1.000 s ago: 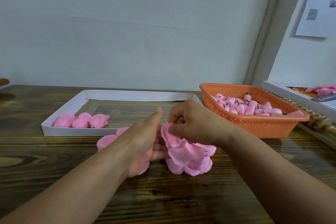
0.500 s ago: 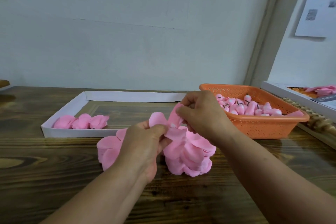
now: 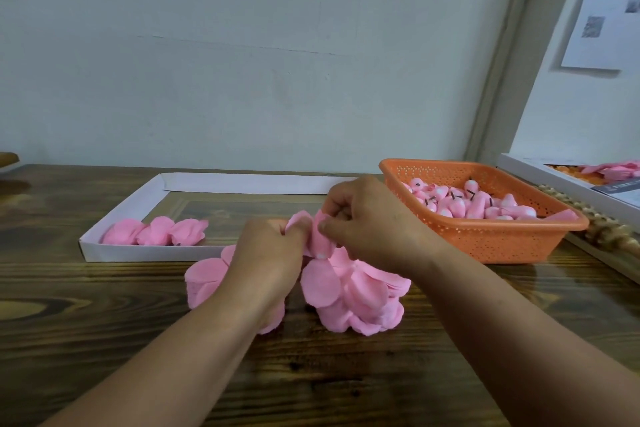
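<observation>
A pile of loose pink petals (image 3: 360, 291) lies on the wooden table (image 3: 86, 305) in front of me, with a second heap (image 3: 204, 279) to its left. Above them my left hand (image 3: 266, 260) and my right hand (image 3: 367, 222) meet, and both pinch the same small cluster of pink petals (image 3: 317, 239), held just above the pile. My left hand covers part of the left heap. Three finished pink flowers (image 3: 156, 230) lie in a row in the white cardboard tray (image 3: 114, 218).
An orange perforated basket (image 3: 485, 239) holding several pink buds with dark stems stands at the right. Beyond it a white box (image 3: 561, 180) with more pink pieces sits at the table's right edge, next to a beaded wooden strip (image 3: 609, 236). A wall stands behind.
Both hands have risen off the pile with a few petals. My left hand went from lying flat on the petals to pinching them against my right hand's fingers.
</observation>
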Demonstrator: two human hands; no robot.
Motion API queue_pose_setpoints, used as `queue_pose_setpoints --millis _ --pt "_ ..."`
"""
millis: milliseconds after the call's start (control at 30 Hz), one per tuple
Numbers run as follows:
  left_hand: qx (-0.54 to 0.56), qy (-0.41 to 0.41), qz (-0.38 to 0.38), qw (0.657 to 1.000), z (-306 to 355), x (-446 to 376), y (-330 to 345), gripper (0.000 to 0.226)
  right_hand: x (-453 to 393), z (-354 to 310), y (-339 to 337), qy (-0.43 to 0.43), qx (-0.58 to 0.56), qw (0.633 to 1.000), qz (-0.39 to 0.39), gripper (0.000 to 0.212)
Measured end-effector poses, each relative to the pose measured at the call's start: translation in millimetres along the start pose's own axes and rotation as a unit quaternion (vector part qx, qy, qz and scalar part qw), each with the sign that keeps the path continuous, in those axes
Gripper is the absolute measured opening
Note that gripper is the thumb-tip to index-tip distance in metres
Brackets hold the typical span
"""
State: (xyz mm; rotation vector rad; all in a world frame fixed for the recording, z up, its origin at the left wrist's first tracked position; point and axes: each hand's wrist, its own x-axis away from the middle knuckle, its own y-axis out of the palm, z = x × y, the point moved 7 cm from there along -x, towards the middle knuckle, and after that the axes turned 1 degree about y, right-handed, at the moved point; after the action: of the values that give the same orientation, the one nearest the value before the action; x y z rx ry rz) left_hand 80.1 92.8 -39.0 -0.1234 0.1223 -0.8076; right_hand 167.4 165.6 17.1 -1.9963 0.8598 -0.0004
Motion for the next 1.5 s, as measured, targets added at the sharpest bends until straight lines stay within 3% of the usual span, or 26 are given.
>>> queue_pose_setpoints --millis 533,700,767,900,1033,1267,1500 --pt "-0.081 0.053 -0.097 0.991 3.1 -1.3 4.1 0.047 -0.3 0.3 9.4 0.004 -0.015 0.996 -0.082 0.008" --pt "-0.015 -0.008 -0.132 0.991 -2.3 -5.5 4.0 0.061 -0.5 0.7 6.3 0.009 -0.049 0.997 -0.059 0.017" --pt "0.047 -0.045 -0.151 0.986 -2.6 -4.1 4.5 0.054 0.3 4.7 2.7 0.024 -0.074 0.996 -0.046 0.019" --pt "0.071 -0.038 -0.172 0.982 -3.3 -2.0 6.3 0.019 2.6 13.8 -1.3 0.057 -0.145 0.987 -0.033 0.016" --pt "0.076 -0.029 -0.166 0.983 -3.2 1.4 7.5 0.011 4.1 14.6 1.9 0.063 -0.166 0.984 -0.031 0.017" --pt "0.070 -0.029 -0.173 0.982 0.8 3.1 6.3 0.021 5.9 9.5 5.3 0.047 -0.190 0.977 -0.087 0.013" --pt "0.090 -0.051 -0.179 0.978 -4.7 0.3 8.1 0.018 3.4 10.7 -1.3 0.040 -0.130 0.988 -0.071 0.013"
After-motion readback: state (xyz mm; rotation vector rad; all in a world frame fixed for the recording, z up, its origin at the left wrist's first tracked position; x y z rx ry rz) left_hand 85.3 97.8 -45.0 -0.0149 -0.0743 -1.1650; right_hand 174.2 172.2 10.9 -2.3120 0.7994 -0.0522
